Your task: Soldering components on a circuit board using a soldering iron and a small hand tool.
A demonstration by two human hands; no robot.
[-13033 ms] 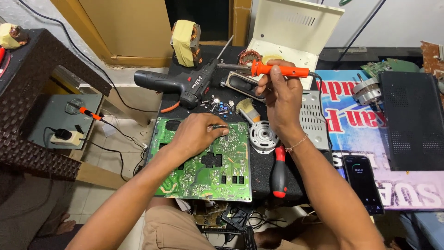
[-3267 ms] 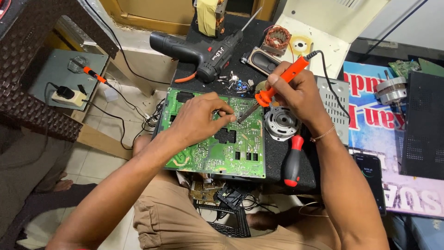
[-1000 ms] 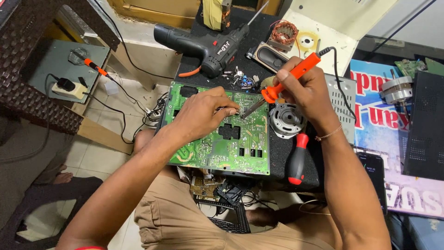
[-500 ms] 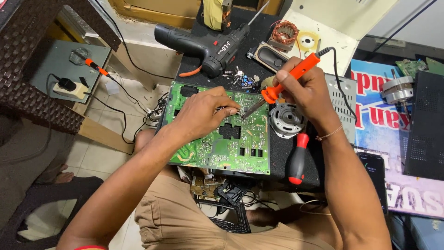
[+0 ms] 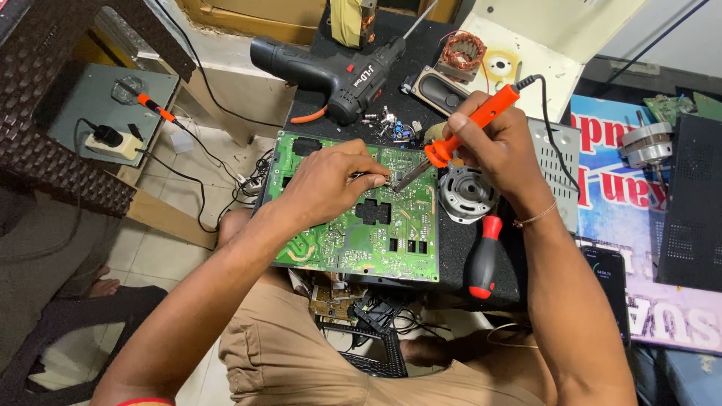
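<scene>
A green circuit board (image 5: 353, 240) lies on the black worktop in front of me. My left hand (image 5: 327, 180) rests on the board's upper middle and pinches a thin dark tool, likely tweezers (image 5: 372, 177), whose tip points right. My right hand (image 5: 492, 139) grips an orange soldering iron (image 5: 470, 124) like a pen. The iron's metal tip (image 5: 406, 180) slants down-left onto the board, right beside the tweezers' tip.
A black cordless drill (image 5: 331, 68) lies behind the board. A round motor part (image 5: 466, 192) and a red-and-black screwdriver (image 5: 483, 259) sit right of the board. A phone (image 5: 609, 282) lies on a printed banner at right. A power strip (image 5: 113, 143) sits on a low table at left.
Since 13 s ago my right hand brought the soldering iron down from the back of the table to the board. Over the last second both hands have stayed put.
</scene>
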